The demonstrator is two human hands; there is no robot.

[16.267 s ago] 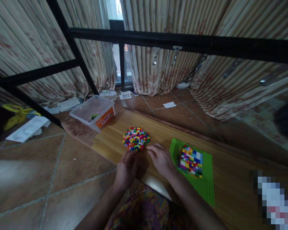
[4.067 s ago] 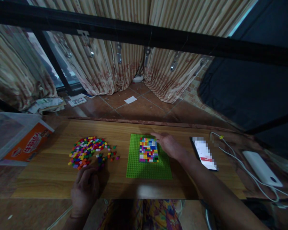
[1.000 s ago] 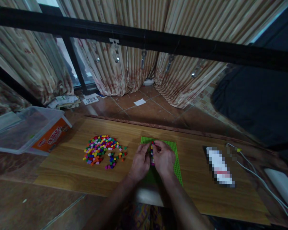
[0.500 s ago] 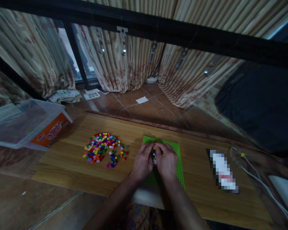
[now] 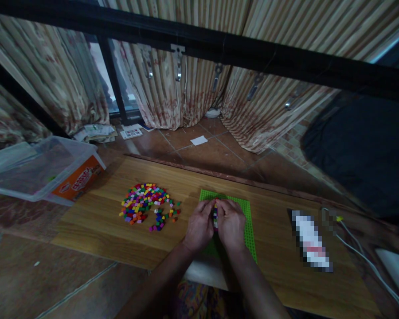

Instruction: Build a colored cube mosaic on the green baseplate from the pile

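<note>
A green baseplate (image 5: 247, 221) lies on the wooden board (image 5: 96, 221). On it sits a patch of small many-coloured bricks (image 5: 215, 219), of which only a narrow strip shows between my hands. My left hand (image 5: 198, 226) and my right hand (image 5: 232, 223) lie side by side over the patch. Their fingers are curled and the fingertips meet at its far edge. Whether a loose brick sits between the fingertips is hidden. A heap of loose coloured bricks (image 5: 142, 206) lies to the left of the plate, apart from both hands.
A clear plastic tub with an orange label (image 5: 46, 170) stands at the board's left end. A phone (image 5: 310, 239) lies to the right of the plate, with a white cable (image 5: 362, 259) beyond it. A black bar (image 5: 219, 46) crosses overhead before striped curtains.
My left hand came from the board's near edge beside the loose heap to the baseplate and joined my right hand over the brick patch. In the last second both hands have barely moved.
</note>
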